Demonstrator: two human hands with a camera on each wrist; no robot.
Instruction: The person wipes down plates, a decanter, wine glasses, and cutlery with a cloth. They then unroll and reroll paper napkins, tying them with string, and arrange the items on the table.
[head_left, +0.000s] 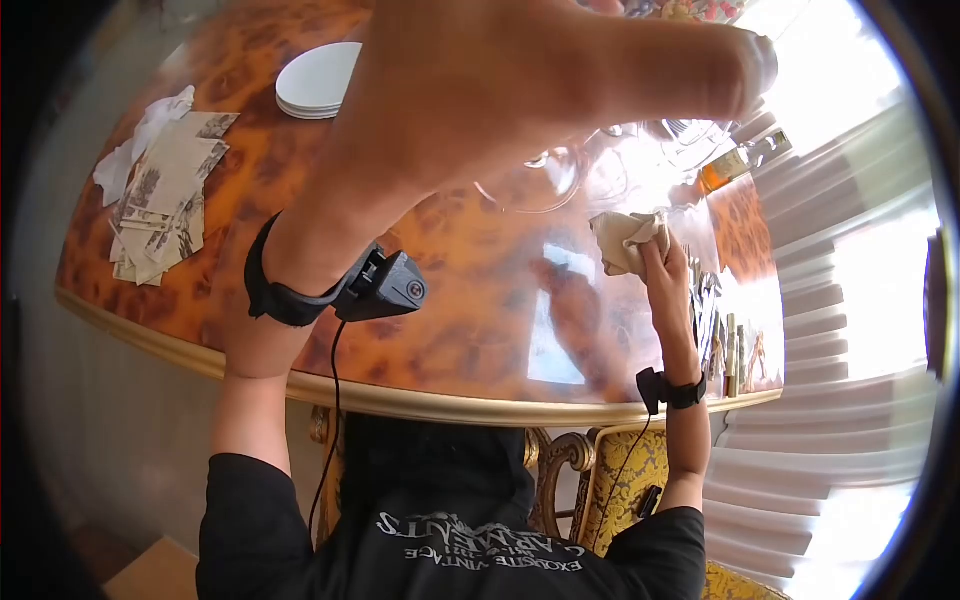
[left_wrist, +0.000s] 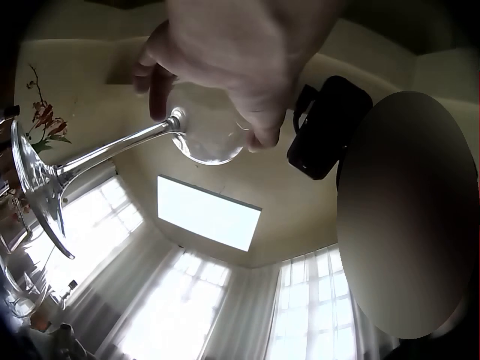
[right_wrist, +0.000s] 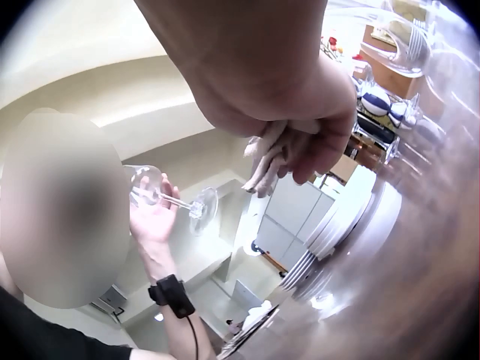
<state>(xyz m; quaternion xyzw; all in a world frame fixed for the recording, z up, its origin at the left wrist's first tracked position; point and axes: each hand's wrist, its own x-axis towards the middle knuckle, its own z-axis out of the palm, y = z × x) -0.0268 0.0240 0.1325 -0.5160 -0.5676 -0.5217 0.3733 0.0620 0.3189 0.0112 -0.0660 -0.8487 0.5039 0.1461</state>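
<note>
A clear stemmed wine glass (left_wrist: 120,148) is up in the air, tilted nearly sideways in the left wrist view. My left hand (head_left: 500,95) holds it by the bowl, with fingers and thumb around the glass; in the head view this hand looms large at the top. In the right wrist view the glass's round foot (right_wrist: 203,211) points away from the palm. Low over the table, my right hand (head_left: 666,272) grips a bunched beige cloth (head_left: 622,242), whose folds stick out from between the fingers.
White plates (head_left: 308,88) are stacked on the glossy brown table (head_left: 440,330). Patterned paper-like sheets (head_left: 165,215) lie at the left. To the right are a bottle with amber liquid (head_left: 730,168) and cutlery (head_left: 706,310) near the edge. Chairs with yellow upholstery (head_left: 630,470) stand close by.
</note>
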